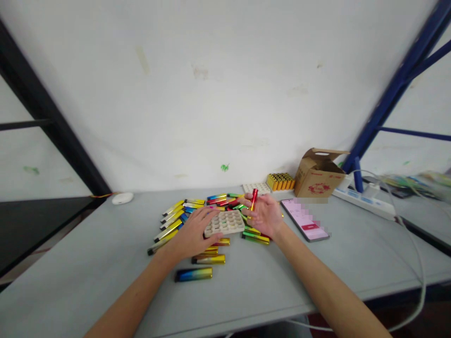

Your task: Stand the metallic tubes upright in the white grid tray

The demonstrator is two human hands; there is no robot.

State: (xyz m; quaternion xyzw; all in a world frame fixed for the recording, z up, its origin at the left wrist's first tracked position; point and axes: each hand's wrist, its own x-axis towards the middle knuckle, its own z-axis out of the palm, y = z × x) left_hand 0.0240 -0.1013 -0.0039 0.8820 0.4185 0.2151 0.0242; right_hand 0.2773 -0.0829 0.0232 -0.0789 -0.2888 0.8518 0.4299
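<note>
A beige tray with a grid of round holes [227,222] lies on the grey table [105,263]. My left hand [192,234] rests flat on the tray's left edge, fingers spread. My right hand [265,213] is just right of the tray and pinches a small red cylinder [253,198], held upright. Several shiny coloured sticks, yellow, blue, green and red, lie scattered around the tray; one blue and gold stick [193,274] is nearest to me.
A phone with a pink screen [305,219] lies right of my right hand. Behind it stand an open cardboard box [319,174], a block of yellow cylinders [280,181] and a white power strip [362,199] with cables. A white oval object [122,198] sits far left.
</note>
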